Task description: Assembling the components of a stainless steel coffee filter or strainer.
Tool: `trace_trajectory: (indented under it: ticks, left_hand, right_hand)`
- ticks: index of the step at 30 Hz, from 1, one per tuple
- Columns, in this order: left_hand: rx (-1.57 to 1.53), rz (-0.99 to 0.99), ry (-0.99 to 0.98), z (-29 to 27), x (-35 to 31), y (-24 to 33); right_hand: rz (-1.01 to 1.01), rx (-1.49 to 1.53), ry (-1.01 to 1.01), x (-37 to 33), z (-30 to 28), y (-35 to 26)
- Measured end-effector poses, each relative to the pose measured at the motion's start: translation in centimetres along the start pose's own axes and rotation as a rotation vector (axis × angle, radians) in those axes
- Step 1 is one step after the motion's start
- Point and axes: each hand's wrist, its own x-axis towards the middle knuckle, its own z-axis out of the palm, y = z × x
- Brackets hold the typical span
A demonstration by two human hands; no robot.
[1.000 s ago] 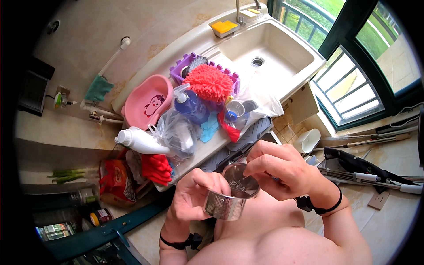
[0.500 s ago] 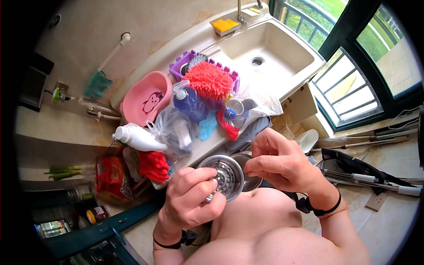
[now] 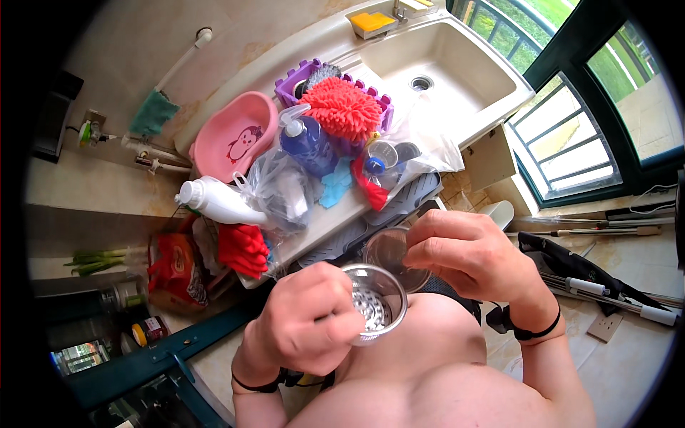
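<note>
My left hand [image 3: 303, 314] is closed on a metal strainer cup [image 3: 391, 289], its fingers curled over the near side. The cup is tilted so its inside shows, with many small holes in the bottom. Just beyond and to the right, my right hand [image 3: 474, 250] pinches the rim of a round see-through container [image 3: 385, 247]. The two round pieces overlap in view; whether they touch I cannot tell. Both are held in front of my body, at the near side of the counter.
A pink basin [image 3: 232, 153], white bottle [image 3: 217, 202], blue pump bottle [image 3: 307, 146] and clear plastic bag [image 3: 275, 189] crowd the counter. Beside them, a red chenille mitt [image 3: 342, 107] lies on a purple basket [image 3: 287, 87]. The sink [image 3: 457, 53] is farther right.
My left hand has turned the strainer cup, so its inner side now shows. The see-through container has come more into view beside my right hand, shifted slightly left and away.
</note>
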Motion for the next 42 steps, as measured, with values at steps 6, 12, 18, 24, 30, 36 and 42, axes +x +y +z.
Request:
trace_trajectory:
  ticks: [6,12,18,24,30,36,42]
  left_hand:
    - [-0.733,-0.348,0.027,0.7,-1.3,-1.1]
    - [-0.996,-0.627,0.047,1.1,-2.2,-1.3]
    - [-1.128,-0.717,0.072,1.5,-1.9,-1.6]
    - [-1.242,-0.568,0.082,1.8,-2.3,-2.0]
    - [-1.2,-0.591,0.216,1.8,-1.7,-1.2]
    - [-0.717,-0.445,0.177,0.6,-1.9,-1.0]
    - [0.4,0.044,0.056,0.0,-0.5,0.3]
  right_hand:
    - [-0.156,-0.081,0.003,0.7,-0.5,0.0]
    - [-0.212,-0.06,0.052,0.9,0.3,-0.2]
    - [-0.169,0.015,0.016,0.7,0.8,-0.1]
    - [0.066,0.268,0.048,1.1,0.8,-0.9]
    - [0.083,0.342,-0.041,0.6,-0.1,0.5]
    - [0.353,0.457,-0.098,0.4,-0.4,0.5]
    - [0.181,0.24,0.004,0.5,0.1,0.3]
